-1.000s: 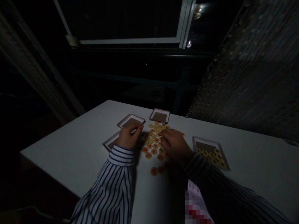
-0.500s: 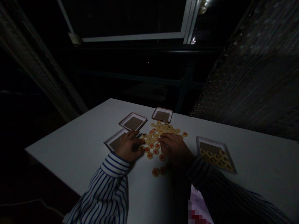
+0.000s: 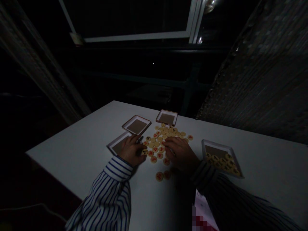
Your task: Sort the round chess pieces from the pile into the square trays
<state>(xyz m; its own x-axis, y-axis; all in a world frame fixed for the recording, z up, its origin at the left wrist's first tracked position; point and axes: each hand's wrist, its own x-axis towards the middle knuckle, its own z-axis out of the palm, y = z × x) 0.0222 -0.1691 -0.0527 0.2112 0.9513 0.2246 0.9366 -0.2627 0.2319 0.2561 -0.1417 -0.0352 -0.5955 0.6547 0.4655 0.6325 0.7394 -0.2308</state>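
Round cream xiangqi pieces (image 3: 166,130) lie loose in the middle of the white table, some with red or black characters and others plain side up. My left hand (image 3: 132,149) is at the pile's left side, its thumb and index finger pinching a black-marked xiangqi piece (image 3: 144,152). Over the pile's right side is my right hand (image 3: 180,152), fingers loosely bent and thumb partly hidden. Its fingertips are beside a red-marked piece (image 3: 162,143); no piece shows firmly gripped there. Two red-marked pieces (image 3: 159,176) lie apart, nearer me.
A shallow tray (image 3: 216,145) at right holds several black-marked pieces. Another tray (image 3: 113,144) lies partly behind my left hand. Two brown-rimmed trays (image 3: 130,120) (image 3: 167,111) stand farther back. A lit pinkish screen (image 3: 204,208) is under my right forearm.
My left thumb and index finger have closed on the black-marked piece, which now shows tilted between them. My right hand has hardly moved. The view has shifted slightly.
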